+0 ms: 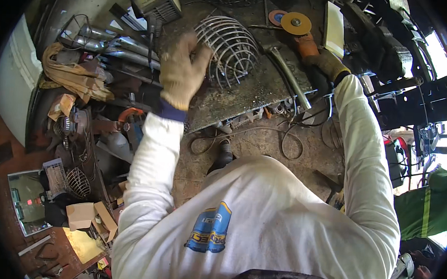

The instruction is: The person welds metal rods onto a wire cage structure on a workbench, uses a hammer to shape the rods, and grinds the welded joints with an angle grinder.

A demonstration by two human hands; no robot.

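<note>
A domed cage of bent metal rods (229, 50) rests on the dark workbench (205, 110). At its left side is my left hand (184, 73) in a tan work glove, slightly blurred, with fingers apart and nothing visible in them. I cannot tell whether it touches the rods. On the right, my gloved right hand (330, 65) grips an orange angle grinder (306, 45). The grinder's yellow-tan disc (296, 23) faces up, and I cannot tell whether it spins. Between cage and grinder lies a long metal tool with a tubular handle (291, 81).
A boxy power unit with a lit green display (155, 2) stands at the back left. Metal tubes (119, 46) and a crumpled brown cloth (76, 71) lie left. A reddish disc (277, 18) sits behind the grinder. Cable (290, 143) loops across the floor below the bench.
</note>
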